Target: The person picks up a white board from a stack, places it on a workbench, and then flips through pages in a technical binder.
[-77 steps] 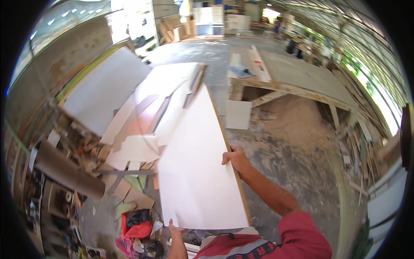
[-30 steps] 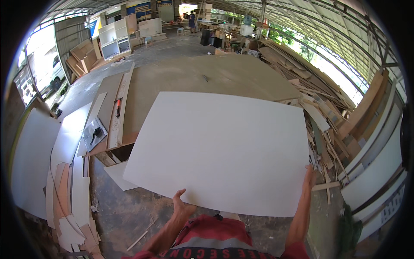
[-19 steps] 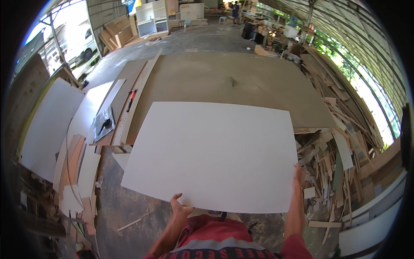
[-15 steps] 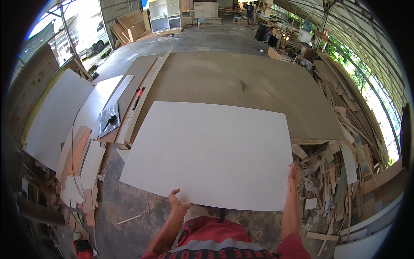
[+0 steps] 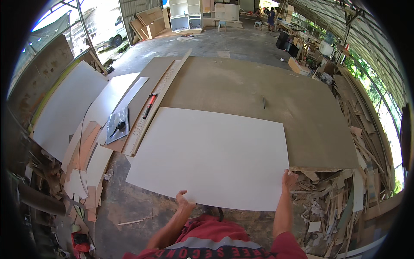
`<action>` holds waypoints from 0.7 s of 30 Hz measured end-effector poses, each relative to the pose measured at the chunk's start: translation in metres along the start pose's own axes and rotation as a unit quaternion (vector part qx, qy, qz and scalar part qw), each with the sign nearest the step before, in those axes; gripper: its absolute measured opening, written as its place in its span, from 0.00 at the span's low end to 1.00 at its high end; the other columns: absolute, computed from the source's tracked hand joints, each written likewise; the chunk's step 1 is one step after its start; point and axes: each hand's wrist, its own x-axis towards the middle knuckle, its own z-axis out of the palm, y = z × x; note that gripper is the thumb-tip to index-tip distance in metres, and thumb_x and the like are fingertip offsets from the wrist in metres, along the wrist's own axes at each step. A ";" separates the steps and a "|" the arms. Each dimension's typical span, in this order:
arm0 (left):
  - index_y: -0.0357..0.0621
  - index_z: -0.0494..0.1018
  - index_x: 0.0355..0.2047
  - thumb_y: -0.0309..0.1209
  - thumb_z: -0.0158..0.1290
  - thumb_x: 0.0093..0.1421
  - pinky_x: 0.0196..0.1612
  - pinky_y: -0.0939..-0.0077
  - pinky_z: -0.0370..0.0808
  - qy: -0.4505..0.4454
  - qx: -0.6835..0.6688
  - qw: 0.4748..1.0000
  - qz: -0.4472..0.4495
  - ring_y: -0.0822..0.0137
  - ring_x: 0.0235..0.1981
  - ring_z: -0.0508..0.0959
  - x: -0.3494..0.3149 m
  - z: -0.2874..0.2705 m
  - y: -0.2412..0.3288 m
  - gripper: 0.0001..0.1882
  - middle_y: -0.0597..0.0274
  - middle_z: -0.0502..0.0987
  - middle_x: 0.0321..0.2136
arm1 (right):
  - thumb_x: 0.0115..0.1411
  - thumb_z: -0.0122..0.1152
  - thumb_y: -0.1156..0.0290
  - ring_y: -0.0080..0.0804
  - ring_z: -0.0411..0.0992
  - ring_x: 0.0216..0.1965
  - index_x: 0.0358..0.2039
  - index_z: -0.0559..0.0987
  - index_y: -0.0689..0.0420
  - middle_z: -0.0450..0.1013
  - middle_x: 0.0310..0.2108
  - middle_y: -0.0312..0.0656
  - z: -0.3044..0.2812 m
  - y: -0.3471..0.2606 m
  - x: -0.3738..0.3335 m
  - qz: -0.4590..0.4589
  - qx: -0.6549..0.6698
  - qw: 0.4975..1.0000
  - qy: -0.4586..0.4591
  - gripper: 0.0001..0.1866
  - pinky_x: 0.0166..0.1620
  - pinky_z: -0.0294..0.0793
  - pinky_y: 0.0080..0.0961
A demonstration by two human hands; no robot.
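Bare concrete floor (image 5: 129, 198) all around. Big brown worktable (image 5: 224, 82) fills the middle ahead of the person. Heap of wood offcuts (image 5: 332, 203) on the right, by the table's near right corner. Tall white sheet (image 5: 64, 112) leans at far left, tilted back.

White panel (image 5: 207, 155), rectangular, is in front of the person: its far part overlaps the near side of the worktable, its near edge sticks out over the floor, short of the red shirt (image 5: 213, 228). Lies roughly flat, slightly skewed (can't tell whether the far part rests on the tabletop or hangs just above it). Its far left corner is just beside the long wooden channel (image 5: 162, 96), which runs lengthwise on the table's left side. Clear-silver plastic packet (image 5: 123, 115) lies left of the channel. Hammer (image 5: 149, 106), red-and-black handle, lies on the channel, head toward the far end.

Both hands grip the panel. Left hand (image 5: 184, 200) on the near edge, left of its middle, thumb on top, fingers mostly hidden underneath. Right hand (image 5: 290, 178) on the right edge, toward the near corner, closed around it; exact finger placement underneath not visible. Small black tool (image 5: 120, 126) on the packet, type unclear. Thin dark object (image 5: 264, 102) on the tabletop beyond the panel, too small to tell.
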 end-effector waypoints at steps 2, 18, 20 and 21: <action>0.40 0.63 0.50 0.32 0.47 0.47 0.54 0.47 0.67 0.003 -0.025 1.000 0.005 0.52 0.50 0.71 0.011 0.009 -0.003 0.27 0.54 0.69 0.50 | 0.51 0.55 0.46 0.49 0.65 0.55 0.43 0.81 0.61 0.64 0.55 0.52 0.010 -0.011 0.002 0.013 -0.017 1.000 -0.021 0.31 0.51 0.67 0.48; 0.37 0.62 0.50 0.32 0.49 0.50 0.51 0.49 0.70 0.013 0.062 0.995 -0.076 0.50 0.48 0.71 0.055 0.035 0.013 0.25 0.49 0.68 0.49 | 0.48 0.59 0.47 0.50 0.51 0.62 0.57 0.71 0.59 0.56 0.58 0.50 0.066 -0.040 0.031 -0.026 -0.037 0.997 -0.070 0.39 0.61 0.53 0.51; 0.37 0.60 0.50 0.33 0.50 0.52 0.50 0.51 0.71 0.006 0.158 0.983 -0.096 0.50 0.47 0.72 0.036 0.036 0.021 0.26 0.47 0.67 0.50 | 0.47 0.61 0.47 0.50 0.50 0.62 0.59 0.67 0.60 0.55 0.60 0.50 0.063 -0.031 0.027 -0.078 -0.022 0.995 -0.053 0.43 0.62 0.49 0.50; 0.36 0.62 0.49 0.33 0.51 0.52 0.48 0.52 0.72 0.056 0.269 0.954 -0.118 0.51 0.45 0.73 0.025 0.042 0.031 0.24 0.46 0.69 0.47 | 0.46 0.61 0.47 0.50 0.49 0.63 0.61 0.65 0.60 0.54 0.60 0.50 0.063 -0.025 0.025 -0.101 -0.015 0.994 -0.043 0.45 0.62 0.47 0.50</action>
